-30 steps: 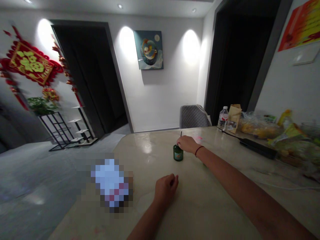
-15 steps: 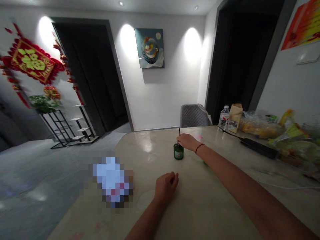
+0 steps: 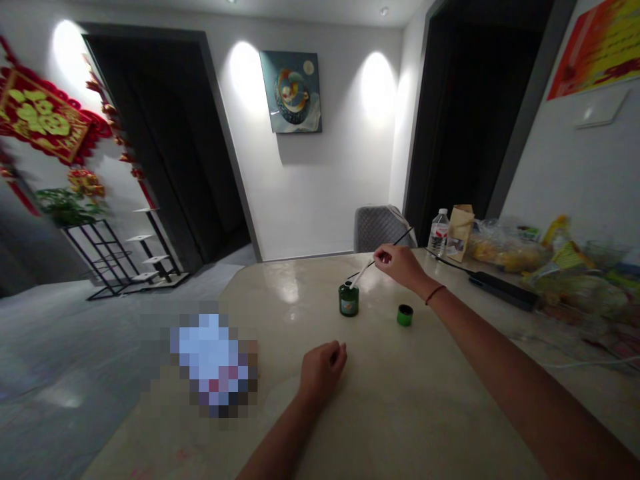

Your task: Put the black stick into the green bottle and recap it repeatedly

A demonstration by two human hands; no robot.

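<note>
Right hand [image 3: 400, 263] pinching thin stick [image 3: 363, 272] — tip in green bottle [image 3: 349, 301], left hand [image 3: 323, 365] curled shut, well apart

Lighting: dim room. Ceiling spotlights [image 3: 384, 11] throw bright pools on the white wall [image 3: 310, 180].
Glare: soft sheen on the table [image 3: 400, 400].
Doorways [image 3: 165, 153]: near black.
Edges: wide-angle bowing, slight blur at left, and one pixelated patch [image 3: 213, 363].

arms: bare, no sleeves | right wrist: thin red cord bracelet [image 3: 434, 292]
</note>
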